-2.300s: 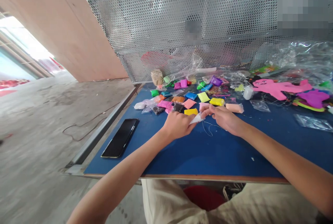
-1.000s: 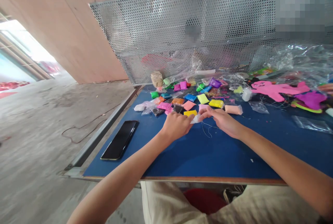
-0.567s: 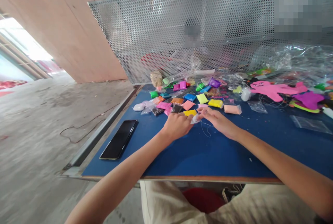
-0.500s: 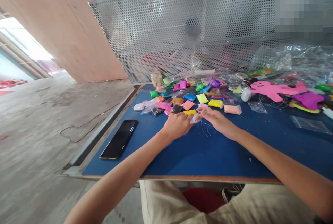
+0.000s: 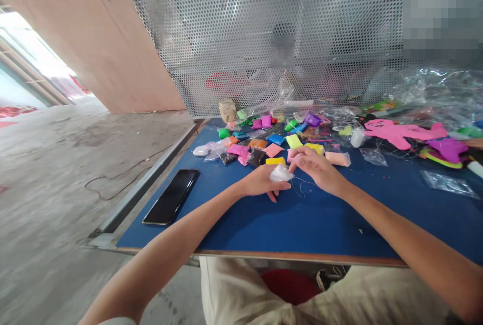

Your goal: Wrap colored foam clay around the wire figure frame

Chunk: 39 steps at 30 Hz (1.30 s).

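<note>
over the counter (image 5: 260,232), the left hand (image 5: 259,181) grips the white packet (image 5: 280,173), probably light, soft and slick, best pinched by its edges, while i cannot tell whether the right hand (image 5: 314,168) beside it holds anything.

The bundle (image 5: 281,173) is white, the tabletop (image 5: 320,224) blue.

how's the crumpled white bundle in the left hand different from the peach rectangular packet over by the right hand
Colour: the crumpled white bundle is pale and whitish; the peach rectangular packet is light orange-pink.
Shape: the bundle looks bunched and irregular; the packet is smooth and oblong.
Support: the bundle is held in the left hand; the packet lies on the blue tabletop.
Both are small.
</note>
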Tool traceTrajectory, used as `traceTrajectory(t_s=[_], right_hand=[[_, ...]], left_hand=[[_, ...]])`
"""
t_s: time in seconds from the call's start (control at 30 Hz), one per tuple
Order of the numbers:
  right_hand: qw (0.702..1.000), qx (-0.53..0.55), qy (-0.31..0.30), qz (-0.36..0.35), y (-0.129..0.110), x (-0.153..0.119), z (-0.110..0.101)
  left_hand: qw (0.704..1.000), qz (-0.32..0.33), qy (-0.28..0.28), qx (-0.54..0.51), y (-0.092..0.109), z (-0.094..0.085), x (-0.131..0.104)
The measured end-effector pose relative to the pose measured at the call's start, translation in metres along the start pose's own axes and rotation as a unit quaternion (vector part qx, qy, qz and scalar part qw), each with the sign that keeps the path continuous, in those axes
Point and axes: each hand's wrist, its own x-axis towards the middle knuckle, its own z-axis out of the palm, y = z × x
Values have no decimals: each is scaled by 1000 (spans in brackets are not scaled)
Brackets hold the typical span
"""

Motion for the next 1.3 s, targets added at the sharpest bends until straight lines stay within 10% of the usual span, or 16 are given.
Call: traceTrajectory(t_s=[0.87,1.1,1.3], right_hand=[[985,-166,-1,-42,-8,-10,22],[993,-9,110,-49,-1,2,10],[963,-208,-1,-173,-7,-5,-15]], left_hand=[[960,110,172,190,4,5,-2],[978,84,156,107,9,19,1],[982,112,55,145,6,9,-3]])
